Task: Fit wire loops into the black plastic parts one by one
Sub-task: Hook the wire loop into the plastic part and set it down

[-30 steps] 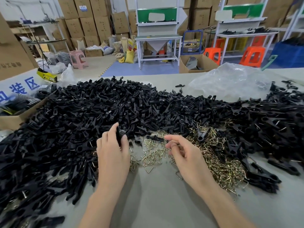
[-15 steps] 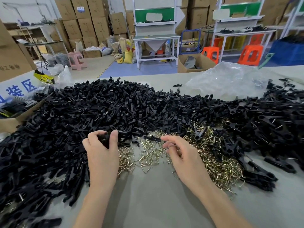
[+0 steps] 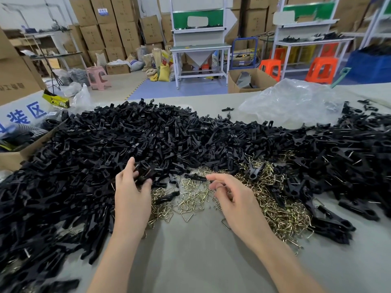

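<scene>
1. Left hand [image 3: 132, 197]: I see it at the near edge of the heap of black plastic parts [image 3: 131, 134], back of the hand facing the camera. Its fingers [image 3: 129, 166] and thumb are curled round 1 black plastic part [image 3: 149, 173], which is clamped between them and sits just above the heap.

2. Right hand [image 3: 239, 204]: I see it over the wire loops [image 3: 191, 199], palm turned down and to the left. The index finger is extended toward the loops. The other fingers are curled inward with the thumb tip close to them. I cannot tell whether a loop is pinched there, because the fingers hide the contact point.

3. Task items: the brass-coloured wire loops lie loose on the grey table [image 3: 201, 261], between the 2 hands and spreading to the right under the right wrist. The heap of black parts borders them on the left, behind and on the right. 1 single black part lies on top of the loops, beyond the right hand. Several black parts at the right side show a wire end protruding.

4. Surroundings: a clear plastic bag [image 3: 292, 102] lies on the table behind the heap, to the right. A cardboard box [image 3: 12, 158] stands at the left table edge, touching the heap.
</scene>
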`<state>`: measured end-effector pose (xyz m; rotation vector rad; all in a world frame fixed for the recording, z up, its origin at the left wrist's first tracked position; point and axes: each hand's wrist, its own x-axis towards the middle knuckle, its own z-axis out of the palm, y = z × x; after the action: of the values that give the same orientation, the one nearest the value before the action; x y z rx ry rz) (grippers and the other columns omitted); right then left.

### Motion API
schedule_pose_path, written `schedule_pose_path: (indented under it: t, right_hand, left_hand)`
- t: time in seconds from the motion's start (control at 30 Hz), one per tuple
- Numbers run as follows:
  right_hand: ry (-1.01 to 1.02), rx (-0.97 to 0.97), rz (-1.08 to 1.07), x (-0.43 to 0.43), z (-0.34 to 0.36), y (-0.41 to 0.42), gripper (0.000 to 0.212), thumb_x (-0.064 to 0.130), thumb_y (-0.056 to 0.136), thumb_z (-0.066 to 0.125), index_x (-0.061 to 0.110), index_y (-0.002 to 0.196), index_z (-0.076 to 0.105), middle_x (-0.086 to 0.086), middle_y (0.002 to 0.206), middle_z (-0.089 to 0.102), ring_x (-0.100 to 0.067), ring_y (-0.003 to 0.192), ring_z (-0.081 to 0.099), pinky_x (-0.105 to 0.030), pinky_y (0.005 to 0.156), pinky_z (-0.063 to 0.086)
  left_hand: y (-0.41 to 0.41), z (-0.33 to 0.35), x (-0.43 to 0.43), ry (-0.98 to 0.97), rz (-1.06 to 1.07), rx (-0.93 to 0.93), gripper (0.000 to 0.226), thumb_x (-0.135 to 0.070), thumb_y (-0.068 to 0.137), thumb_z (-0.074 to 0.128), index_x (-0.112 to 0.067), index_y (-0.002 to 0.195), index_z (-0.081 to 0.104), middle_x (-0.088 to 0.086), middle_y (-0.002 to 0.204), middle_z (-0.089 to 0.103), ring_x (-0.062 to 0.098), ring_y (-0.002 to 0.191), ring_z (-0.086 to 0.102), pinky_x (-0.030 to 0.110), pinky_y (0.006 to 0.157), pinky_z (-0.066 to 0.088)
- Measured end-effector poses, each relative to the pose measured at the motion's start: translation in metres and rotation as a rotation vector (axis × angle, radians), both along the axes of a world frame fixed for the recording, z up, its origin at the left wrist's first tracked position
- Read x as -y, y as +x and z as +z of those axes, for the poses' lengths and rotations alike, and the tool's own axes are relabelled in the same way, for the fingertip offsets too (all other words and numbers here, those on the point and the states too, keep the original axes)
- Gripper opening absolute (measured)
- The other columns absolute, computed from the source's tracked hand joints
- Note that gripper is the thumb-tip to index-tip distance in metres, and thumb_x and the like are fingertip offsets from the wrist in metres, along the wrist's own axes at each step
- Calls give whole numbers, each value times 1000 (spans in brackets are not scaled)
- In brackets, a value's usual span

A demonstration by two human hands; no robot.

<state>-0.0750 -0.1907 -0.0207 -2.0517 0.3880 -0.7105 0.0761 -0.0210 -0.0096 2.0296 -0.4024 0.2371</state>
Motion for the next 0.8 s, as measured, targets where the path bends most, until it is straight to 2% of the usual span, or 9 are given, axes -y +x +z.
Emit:
schedule_pose_path:
  t: [0.1,0.17,0.27,0.37,0.47,0.53,0.67,0.73,0.8]
  right_hand:
    - [-8,-5,2,-1,0,0,37,16,105,49,48,118,62,31,106,64,-8,81,67,-17,68,51]
    - [-18,-9,1,-1,0,-1,37,16,105,49,48,119,62,31,107,63,-6,82,67,-14,67,50]
    - [-19,-8,-2,-1,0,-1,37,15,105,49,45,119,63,31,107,63,-2,81,66,-10,66,46]
    - [-22,-9,4,0,0,-1,37,14,105,49,44,120,63,32,107,63,-2,69,62,-9,61,42]
    - [-20,-14,7,0,-1,-1,37,13,104,49,43,121,64,31,107,63,-2,65,60,-9,59,41]
    - [-21,-22,9,1,-1,-1,38,13,104,50,43,122,64,31,106,63,-4,66,60,-10,59,42]
    - [-15,-22,13,1,0,-1,37,11,104,50,40,122,65,30,106,64,2,72,62,-9,62,43]
    - [-14,-21,20,0,0,-1,37,11,104,50,40,122,64,30,106,63,2,68,61,-10,59,42]
    - [-11,-26,22,0,1,-1,37,13,104,50,43,122,63,30,107,63,-3,66,60,-12,58,43]
  left_hand:
    - [-2,-3,0,99,-41,37,65,-2,98,56,-21,155,33,0,135,38,0,98,51,24,91,38]
    - [-5,-5,0,162,-51,94,60,-3,98,57,-19,152,37,5,137,38,-4,86,53,21,82,40]
    - [-9,-5,-2,242,-18,152,55,-10,100,56,-18,151,39,6,131,41,10,68,55,21,66,40]
    - [-8,-4,-4,304,-41,128,55,-8,100,54,-19,152,38,7,137,41,17,77,56,32,72,46]
    - [-6,-3,-6,357,-84,123,56,0,99,49,-20,151,39,6,136,44,16,67,56,35,67,48]
    - [-7,-2,-6,328,-83,159,52,0,100,47,-20,148,44,3,128,50,15,70,56,32,68,44]
    - [-6,2,-5,154,-2,209,49,-8,100,52,-21,146,45,-3,114,58,14,94,54,26,83,40]
    - [-7,6,-4,48,6,186,52,-12,98,51,-25,148,40,-13,104,61,11,95,52,18,82,39]
    - [-12,8,-2,102,-80,222,50,-17,96,48,-25,146,42,-18,100,61,4,96,47,13,79,39]
